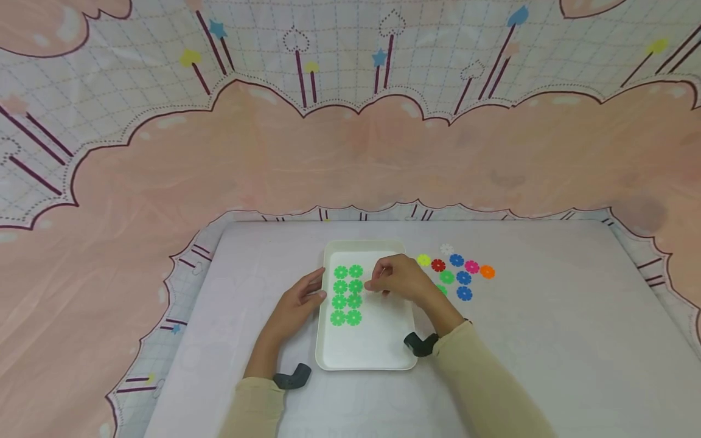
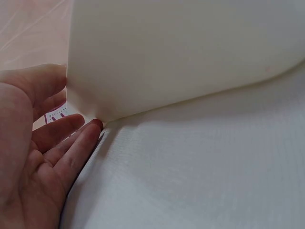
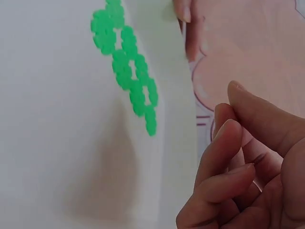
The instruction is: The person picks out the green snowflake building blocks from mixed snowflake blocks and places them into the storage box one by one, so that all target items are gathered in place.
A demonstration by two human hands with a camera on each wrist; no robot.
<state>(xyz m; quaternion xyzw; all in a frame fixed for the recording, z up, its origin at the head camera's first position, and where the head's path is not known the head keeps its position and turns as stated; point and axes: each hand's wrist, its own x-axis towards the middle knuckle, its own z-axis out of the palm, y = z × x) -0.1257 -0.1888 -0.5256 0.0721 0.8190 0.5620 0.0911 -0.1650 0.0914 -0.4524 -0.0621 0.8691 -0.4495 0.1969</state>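
Observation:
A white rectangular tray (image 1: 364, 350) lies on the table, bearing several green snowflake discs (image 1: 339, 301) in two columns on its left side. My left hand (image 1: 291, 308) is at the tray's left edge, with relaxed fingers and thumb touching the rim; the left wrist view shows the fingertips right against the tray wall (image 2: 181, 52). Over the tray hovers my right hand (image 1: 400, 278), just right of the green discs. Its fingers are loosely bent, and the right wrist view shows nothing between thumb and fingertips (image 3: 234, 88).
Right of the tray, loose discs lie on the white tabletop (image 1: 547, 340): blue (image 1: 463, 278), red (image 1: 438, 265), yellow (image 1: 424, 260), pink (image 1: 471, 266), orange (image 1: 487, 272), white (image 1: 446, 249) and green (image 1: 446, 277). A patterned pink and white cloth (image 1: 350, 152) stands behind the table.

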